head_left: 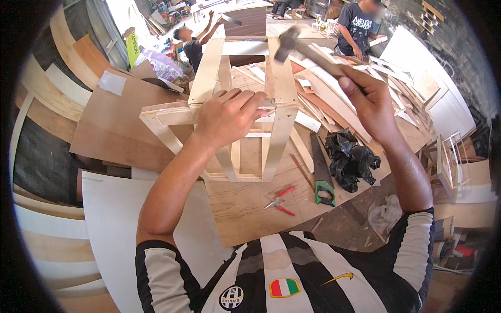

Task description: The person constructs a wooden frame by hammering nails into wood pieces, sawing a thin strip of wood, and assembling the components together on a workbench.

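My right hand (367,99) is wrapped round the wooden handle of a hammer (319,58). The hammer is raised to the right of a pale wooden frame (285,125), its dark head up near the frame's far end. My left hand (227,116) is closed over the frame's upper crosspiece, fingers curled across the edge. Whether a nail is pinched there is hidden. The frame has slanting legs and cross rails, and rests on a plywood worktop (237,208).
Red-handled pliers (281,200), a green-handled handsaw (319,169) and a crumpled black plastic bag (349,159) lie right of the frame. Wood strips (334,107) pile up beyond. A brown board (115,125) stands at left. Two other people (194,49) are farther back.
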